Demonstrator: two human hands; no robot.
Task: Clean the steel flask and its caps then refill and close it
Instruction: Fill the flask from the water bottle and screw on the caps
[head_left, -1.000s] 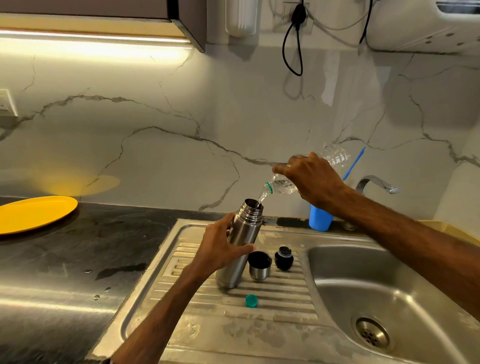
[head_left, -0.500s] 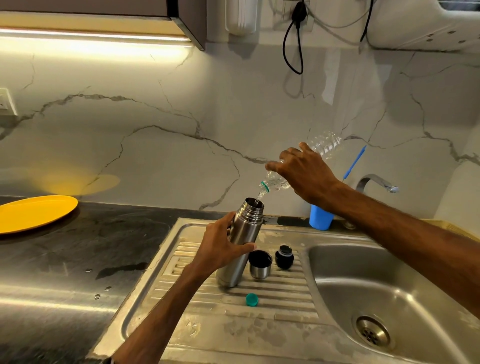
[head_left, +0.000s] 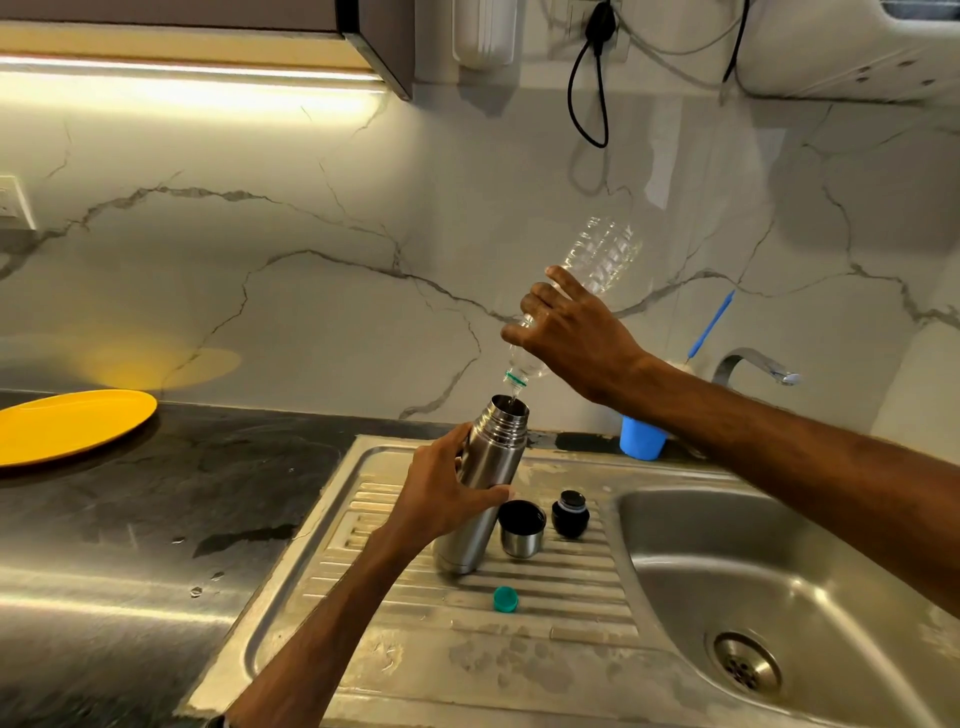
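Note:
The steel flask (head_left: 480, 483) stands uncapped on the ribbed drainboard (head_left: 571, 577), leaning slightly. My left hand (head_left: 441, 493) grips its body. My right hand (head_left: 566, 332) holds a clear plastic bottle (head_left: 597, 265) tipped steeply, neck down, its mouth just above the flask's opening; a thin trickle runs in. Right of the flask stand the steel cup cap (head_left: 521, 527), open side up, and the black inner stopper (head_left: 570, 514). A small teal bottle cap (head_left: 505, 598) lies in front of the flask.
The sink basin (head_left: 779, 582) with its drain (head_left: 746, 660) is at right, tap (head_left: 753, 364) behind it. A blue cup (head_left: 641, 439) holding a blue brush stands by the wall. A yellow plate (head_left: 67, 423) lies on the wet dark counter at far left.
My right hand has raised the bottle's base, from nearly level to steeply tipped, and the bottle looks almost drained. My left hand and the flask have stayed put.

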